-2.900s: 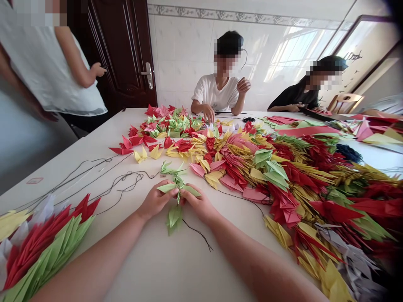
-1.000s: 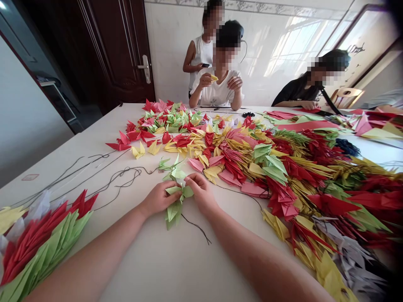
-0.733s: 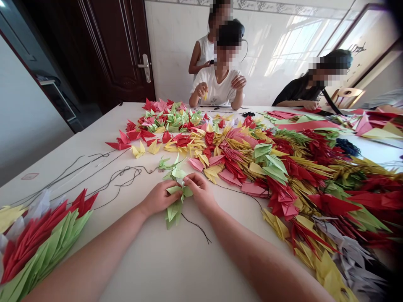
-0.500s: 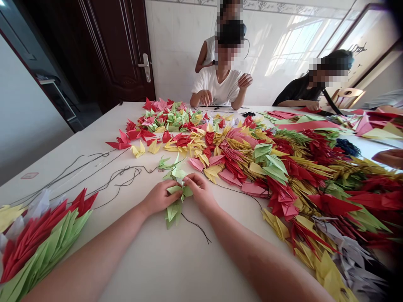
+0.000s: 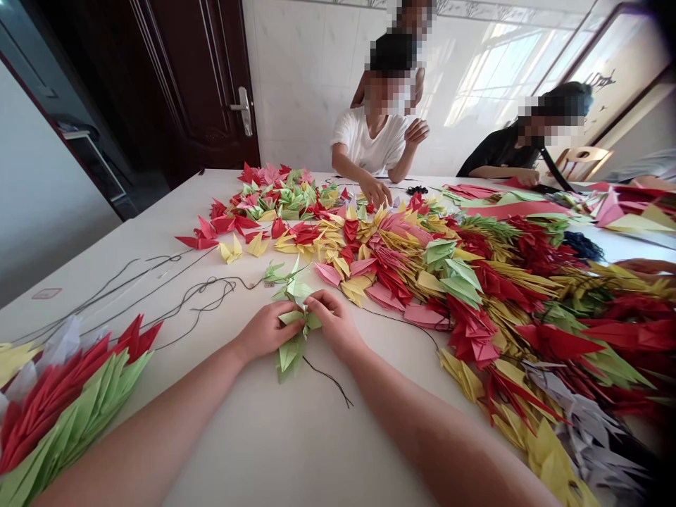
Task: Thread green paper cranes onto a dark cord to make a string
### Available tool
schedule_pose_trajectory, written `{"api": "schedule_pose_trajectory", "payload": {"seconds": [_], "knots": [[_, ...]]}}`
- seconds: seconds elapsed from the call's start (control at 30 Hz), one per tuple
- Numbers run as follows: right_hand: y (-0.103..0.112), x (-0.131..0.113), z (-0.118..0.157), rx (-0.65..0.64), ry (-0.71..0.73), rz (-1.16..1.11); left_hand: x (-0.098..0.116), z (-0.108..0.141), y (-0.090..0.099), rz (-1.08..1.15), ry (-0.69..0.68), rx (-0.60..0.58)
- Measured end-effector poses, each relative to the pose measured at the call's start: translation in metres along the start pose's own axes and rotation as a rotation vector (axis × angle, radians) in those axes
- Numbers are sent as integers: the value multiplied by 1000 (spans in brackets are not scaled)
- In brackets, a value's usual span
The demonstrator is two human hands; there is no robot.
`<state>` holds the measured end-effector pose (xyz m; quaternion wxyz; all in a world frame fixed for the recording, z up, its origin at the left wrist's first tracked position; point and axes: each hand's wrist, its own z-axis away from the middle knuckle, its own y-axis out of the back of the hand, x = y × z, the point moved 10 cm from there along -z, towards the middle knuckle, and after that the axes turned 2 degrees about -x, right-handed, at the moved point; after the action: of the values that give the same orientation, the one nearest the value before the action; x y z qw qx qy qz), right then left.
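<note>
Light green folded paper cranes [image 5: 290, 354] lie in a short row at the middle of the white table, between my two hands. My left hand [image 5: 272, 325] pinches one of them from the left, thumb and fingers closed on the paper. From the right, my right hand [image 5: 334, 320] grips the same green crane with thumb and forefinger. A thin black cord [image 5: 330, 380] comes out below the cranes toward me. Another stretch of black cord [image 5: 211, 285] runs off to the left from the upper cranes. My fingers partly hide the crane they hold.
Strung red, yellow, pink and green cranes [image 5: 401, 246] cover the table's middle and right. Another bundle [image 5: 79, 398] of red, green and white ones lies at left. Across the table sit a person in white [image 5: 370, 144] and a person in black [image 5: 493, 155]; someone stands behind.
My hands stay almost still on the green crane. Across the table, the person in white has reached a hand forward into the cranes, and the person behind has shifted to the right.
</note>
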<state>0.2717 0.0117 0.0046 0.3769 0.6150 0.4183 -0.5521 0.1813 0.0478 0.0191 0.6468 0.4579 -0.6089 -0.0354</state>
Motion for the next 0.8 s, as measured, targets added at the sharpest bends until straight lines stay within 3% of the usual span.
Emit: {"api": "schedule_pose_trajectory", "payload": {"seconds": [0.23, 0.53, 0.8], "knots": [[3, -1, -1, 33, 20, -13, -4, 1, 8, 148, 52, 58], [-13, 0, 5, -104, -51, -46, -11, 2, 21, 256, 53, 150], [-20, -2, 6, -176, -1, 1, -17, 3, 25, 337, 91, 199]]}}
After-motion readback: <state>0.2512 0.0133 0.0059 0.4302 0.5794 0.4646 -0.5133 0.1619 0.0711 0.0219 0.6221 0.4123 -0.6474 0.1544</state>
